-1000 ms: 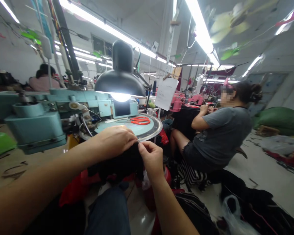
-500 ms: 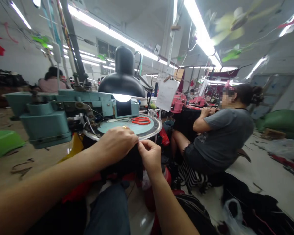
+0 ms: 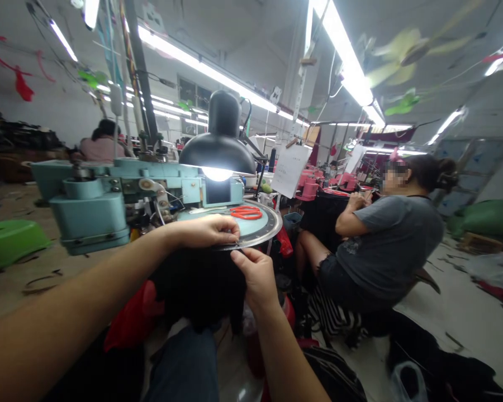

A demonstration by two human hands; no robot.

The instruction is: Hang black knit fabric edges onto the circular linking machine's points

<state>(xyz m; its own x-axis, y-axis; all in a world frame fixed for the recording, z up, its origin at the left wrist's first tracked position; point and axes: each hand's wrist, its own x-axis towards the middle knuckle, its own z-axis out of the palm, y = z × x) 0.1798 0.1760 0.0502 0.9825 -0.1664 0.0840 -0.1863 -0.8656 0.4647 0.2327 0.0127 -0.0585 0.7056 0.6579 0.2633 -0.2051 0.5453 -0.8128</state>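
Observation:
Both of my hands work at the near rim of a round metal dial [image 3: 272, 230] on a pale green linking machine [image 3: 94, 215]. My left hand [image 3: 212, 230] is closed, thumb and fingers pinched at the rim on the edge of a black fabric piece [image 3: 201, 285]. Just below and to its right, my right hand [image 3: 256, 274] pinches the same fabric's edge between thumb and forefinger. The fabric hangs from the rim over my knees. Red-handled scissors [image 3: 246, 213] lie on the dial's pale top, beyond my left hand.
A lit black lamp [image 3: 218, 139] hangs low over the dial. To the right a co-worker [image 3: 385, 240] sits at another machine. A paper sheet [image 3: 291, 170] hangs between us. A green stool [image 3: 14, 240] stands at left; dark cloth [image 3: 440, 352] lies on the floor at right.
My hands have parted a little: the left now sits higher at the rim, the right slightly lower. More black fabric shows below. The whole view has shifted a little right and down.

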